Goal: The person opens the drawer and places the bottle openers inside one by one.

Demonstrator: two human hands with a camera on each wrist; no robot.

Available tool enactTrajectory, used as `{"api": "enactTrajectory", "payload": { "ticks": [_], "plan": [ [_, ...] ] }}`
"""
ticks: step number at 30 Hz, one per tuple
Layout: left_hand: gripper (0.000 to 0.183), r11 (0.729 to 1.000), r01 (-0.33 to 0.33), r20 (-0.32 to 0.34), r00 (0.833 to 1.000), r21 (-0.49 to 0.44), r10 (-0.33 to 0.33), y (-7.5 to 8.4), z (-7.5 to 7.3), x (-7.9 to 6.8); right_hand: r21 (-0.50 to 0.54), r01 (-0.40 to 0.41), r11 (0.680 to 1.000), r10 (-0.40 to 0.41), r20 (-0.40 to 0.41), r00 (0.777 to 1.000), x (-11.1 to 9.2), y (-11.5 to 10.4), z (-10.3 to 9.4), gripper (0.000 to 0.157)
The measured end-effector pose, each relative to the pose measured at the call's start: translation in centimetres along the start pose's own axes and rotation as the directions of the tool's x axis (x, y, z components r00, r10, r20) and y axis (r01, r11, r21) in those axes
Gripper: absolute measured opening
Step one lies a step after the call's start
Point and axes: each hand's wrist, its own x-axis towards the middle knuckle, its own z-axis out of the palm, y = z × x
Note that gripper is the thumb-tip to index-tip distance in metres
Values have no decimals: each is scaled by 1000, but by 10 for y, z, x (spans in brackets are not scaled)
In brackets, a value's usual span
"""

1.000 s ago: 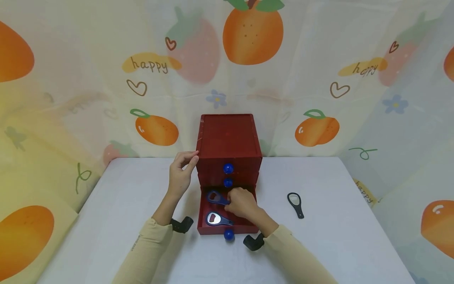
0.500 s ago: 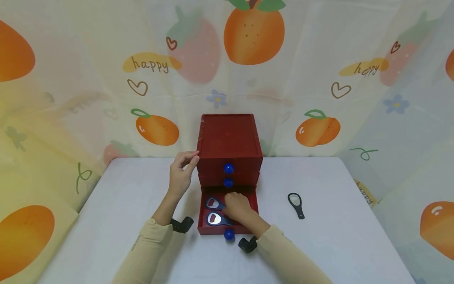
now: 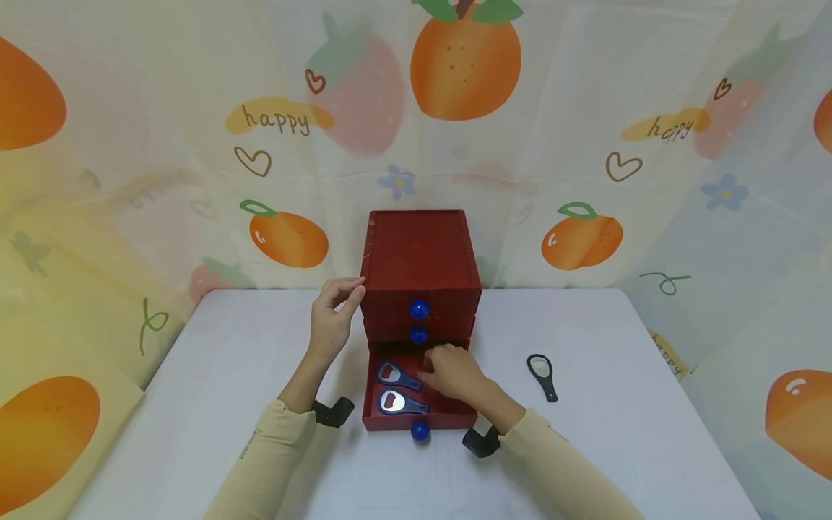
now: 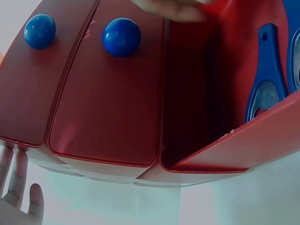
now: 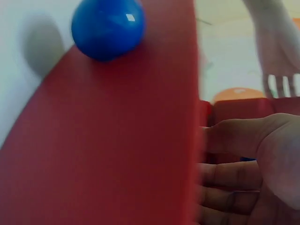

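Observation:
A red drawer cabinet (image 3: 419, 249) with blue knobs stands on the table, its bottom drawer (image 3: 390, 422) pulled out. Two blue-handled bottle openers lie side by side inside: a front opener (image 3: 399, 402) and a rear opener (image 3: 395, 373), heads to the left. My right hand (image 3: 455, 373) is over the right part of the drawer, fingertips just right of the rear opener's handle end, holding nothing. In the right wrist view its fingers (image 5: 229, 174) extend behind the drawer front. With straight fingertips my left hand (image 3: 330, 318) touches the cabinet's upper left edge.
A black-handled bottle opener (image 3: 542, 377) lies on the white table to the right of the cabinet. The drawer's blue knob (image 3: 419, 431) sticks out toward the front. Behind the table hangs a fruit-printed cloth (image 3: 464, 159).
The rear opener was in my right hand and now lies flat behind the front one, let go. My right hand has drawn away to the right. The left hand stays put.

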Motion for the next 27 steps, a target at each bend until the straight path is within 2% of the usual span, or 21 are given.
{"api": "enactTrajectory", "payload": {
  "ticks": [8, 17, 21, 27],
  "plan": [
    [22, 998, 56, -11, 998, 21, -56, 2, 2, 0, 102, -37, 994, 35, 17, 999, -14, 13, -26, 19],
    [22, 999, 32, -8, 999, 6, -32, 1, 0, -1, 186, -66, 980, 60, 37, 998, -32, 31, -59, 19],
    [22, 1000, 23, -9, 1000, 5, -23, 1, 0, -1, 213, -78, 974, 76, 16, 997, -42, 42, -63, 18],
    [23, 999, 52, -14, 999, 12, -52, 6, 2, 0, 252, -124, 960, 134, -20, 991, -53, 65, -61, 16]
  ]
}}
